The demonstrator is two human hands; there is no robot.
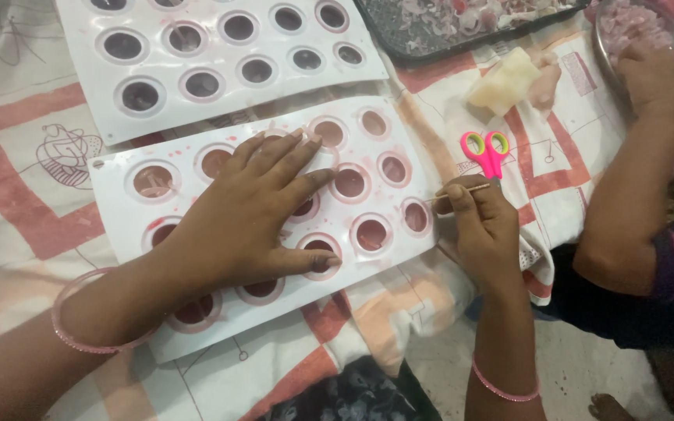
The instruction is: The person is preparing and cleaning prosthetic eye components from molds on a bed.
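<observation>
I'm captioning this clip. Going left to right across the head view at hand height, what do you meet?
Left hand flat on the near white mould tray → right hand pinching a thin stick → pink scissors → another person's forearm.

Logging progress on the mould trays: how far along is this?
Done: most cavities of the near white mould tray hold reddish fill. In hand: left hand lies flat on that tray; right hand pinches a thin stick at its edge. Left: the far mould tray, whose cavities look dark; fill level unclear.
</observation>
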